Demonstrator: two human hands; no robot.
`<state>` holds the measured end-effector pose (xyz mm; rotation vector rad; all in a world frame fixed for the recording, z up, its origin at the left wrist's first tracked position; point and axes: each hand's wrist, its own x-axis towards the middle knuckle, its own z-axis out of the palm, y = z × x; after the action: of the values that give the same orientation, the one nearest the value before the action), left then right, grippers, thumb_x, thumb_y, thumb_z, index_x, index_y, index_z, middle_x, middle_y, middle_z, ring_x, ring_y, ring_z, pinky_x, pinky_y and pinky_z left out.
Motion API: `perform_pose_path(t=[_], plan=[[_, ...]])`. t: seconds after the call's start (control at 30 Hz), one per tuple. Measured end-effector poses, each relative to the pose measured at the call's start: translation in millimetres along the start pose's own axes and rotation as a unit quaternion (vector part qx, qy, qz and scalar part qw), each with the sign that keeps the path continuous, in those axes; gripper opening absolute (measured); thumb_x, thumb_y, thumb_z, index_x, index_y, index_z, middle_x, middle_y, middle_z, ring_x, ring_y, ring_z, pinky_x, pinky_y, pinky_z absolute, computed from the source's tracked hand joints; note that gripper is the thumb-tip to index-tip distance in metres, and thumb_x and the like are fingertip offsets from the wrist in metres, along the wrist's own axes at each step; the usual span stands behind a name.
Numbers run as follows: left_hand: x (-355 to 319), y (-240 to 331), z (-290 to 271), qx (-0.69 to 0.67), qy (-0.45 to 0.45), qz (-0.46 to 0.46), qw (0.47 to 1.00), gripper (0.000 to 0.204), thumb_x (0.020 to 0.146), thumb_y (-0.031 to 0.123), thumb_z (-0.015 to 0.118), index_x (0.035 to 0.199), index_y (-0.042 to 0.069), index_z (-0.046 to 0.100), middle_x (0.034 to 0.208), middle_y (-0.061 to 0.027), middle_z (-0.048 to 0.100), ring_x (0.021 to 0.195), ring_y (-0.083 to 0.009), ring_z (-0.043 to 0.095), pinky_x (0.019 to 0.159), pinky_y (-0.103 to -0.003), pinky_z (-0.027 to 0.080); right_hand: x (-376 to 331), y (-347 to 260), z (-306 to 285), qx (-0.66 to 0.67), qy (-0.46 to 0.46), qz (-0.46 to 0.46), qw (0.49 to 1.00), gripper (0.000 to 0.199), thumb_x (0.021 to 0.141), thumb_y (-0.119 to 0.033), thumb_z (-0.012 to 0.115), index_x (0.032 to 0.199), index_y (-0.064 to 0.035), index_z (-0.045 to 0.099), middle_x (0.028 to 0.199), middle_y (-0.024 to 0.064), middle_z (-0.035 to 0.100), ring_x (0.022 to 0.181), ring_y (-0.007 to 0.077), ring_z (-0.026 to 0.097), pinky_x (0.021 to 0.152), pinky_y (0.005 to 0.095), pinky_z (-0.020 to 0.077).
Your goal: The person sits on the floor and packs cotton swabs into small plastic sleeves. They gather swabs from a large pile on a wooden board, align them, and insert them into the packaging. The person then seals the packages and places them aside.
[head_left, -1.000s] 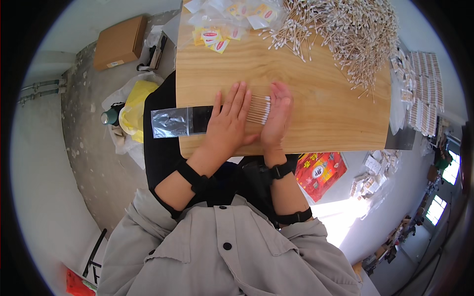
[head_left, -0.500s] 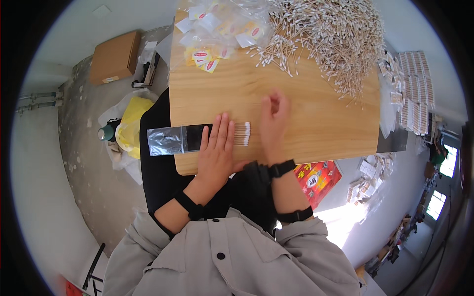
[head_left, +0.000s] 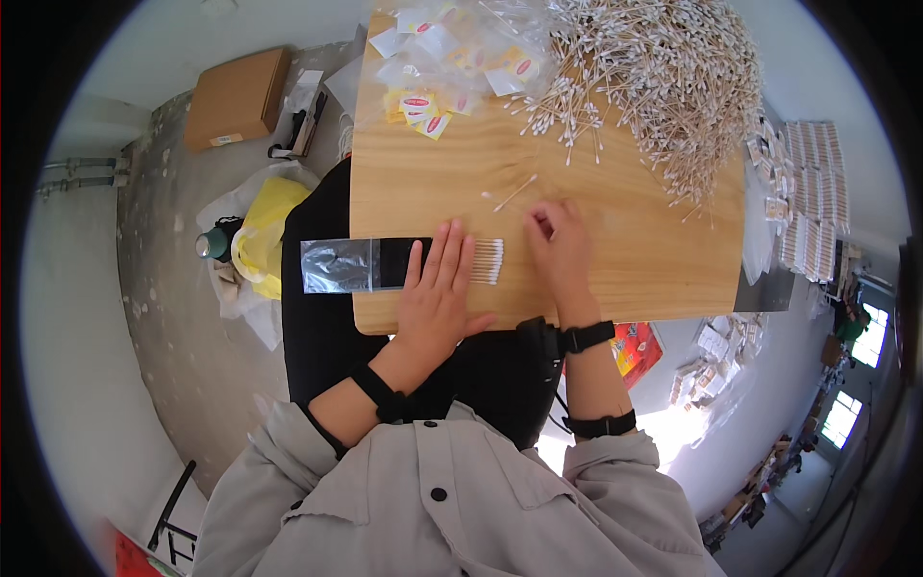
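Observation:
My left hand (head_left: 438, 279) lies flat, fingers stretched, across a black strip at the mouth of a clear plastic bag (head_left: 336, 266) and over the near ends of a row of cotton swabs (head_left: 488, 261). White swab tips stick out side by side to the right of my fingers. My right hand (head_left: 560, 245) is just right of that row, its fingers curled toward the thumb; whether something small is between them is hidden. A loose cotton swab (head_left: 516, 192) lies at a slant on the wooden table (head_left: 663, 264), beyond my right hand and apart from it.
A big heap of cotton swabs (head_left: 673, 87) covers the far right of the table. Clear bags (head_left: 461, 53) and yellow-white labels (head_left: 423, 111) lie far left. Packed swab bundles (head_left: 815, 188) are stacked beyond the right edge. A yellow bag (head_left: 264, 226) is on the floor at left.
My right hand has moved a little right and nearer to me. A loose swab now shows on the table where none lay before. My left hand stays pressed on the row; the whole view has shifted slightly.

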<state>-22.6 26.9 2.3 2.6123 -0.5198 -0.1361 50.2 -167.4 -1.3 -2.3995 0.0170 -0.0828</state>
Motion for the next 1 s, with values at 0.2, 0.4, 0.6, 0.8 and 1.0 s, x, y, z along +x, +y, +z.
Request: perform_pose_path(t=[0.2,0.4,0.6,0.8,1.0], plan=[[3.2,1.3,-0.4,-0.002,0.004,0.002,1.000,0.117,0.063,0.049,0.081,0.150,-0.003,0.024,0.158,-0.0212,0.022,0.148,-0.0331,0.019,0.118,-0.053,0.015,10.7,-13.1,3.9,0.070,0.029,-0.014,0.997,0.014,0.082,-0.005,0.067,0.095,-0.0085,0.068,0.093,0.0085,0.057,0.076,0.0213,0.064,0.070,0.0315,0.0529],[1.6,1.1,0.7,-0.002,0.009,0.002,1.000,0.116,0.063,0.049,0.081,0.150,-0.004,0.024,0.158,-0.0207,0.022,0.148,-0.0324,0.020,0.118,-0.053,0.014,27.0,-3.4,-9.5,0.089,-0.154,-0.083,0.980,0.017,0.079,-0.001,0.067,0.095,-0.0061,0.068,0.099,0.0091,0.055,0.078,0.0219,0.065,0.072,0.0312,0.0544],[2.1,1.1,-1.4,0.005,0.006,-0.001,1.000,0.114,0.063,0.051,0.080,0.148,-0.004,0.027,0.157,-0.0198,0.024,0.148,-0.0307,0.020,0.119,-0.050,0.015,13.9,-2.0,-13.9,0.091,-0.158,-0.068,0.981,0.012,0.079,-0.003,0.069,0.091,-0.0041,0.067,0.094,0.0086,0.056,0.076,0.0216,0.064,0.072,0.0305,0.0537],[0.3,-0.1,1.0,0.011,0.010,-0.006,1.000,0.113,0.064,0.053,0.078,0.148,-0.004,0.028,0.158,-0.0203,0.022,0.148,-0.0316,0.019,0.119,-0.050,0.015,15.9,0.4,-9.9,0.035,-0.045,-0.025,0.998,0.007,0.082,-0.007,0.070,0.088,-0.0041,0.068,0.088,0.0086,0.058,0.076,0.0210,0.064,0.068,0.0312,0.0529],[1.1,0.0,2.6,0.009,0.015,0.000,1.000,0.113,0.066,0.054,0.078,0.149,-0.003,0.027,0.158,-0.0216,0.020,0.148,-0.0340,0.018,0.118,-0.051,0.015,1.0,-16.0,9.3,0.124,-0.101,-0.069,0.985,0.010,0.088,-0.009,0.066,0.097,-0.0045,0.069,0.097,0.0106,0.057,0.087,0.0219,0.064,0.074,0.0312,0.0522]])
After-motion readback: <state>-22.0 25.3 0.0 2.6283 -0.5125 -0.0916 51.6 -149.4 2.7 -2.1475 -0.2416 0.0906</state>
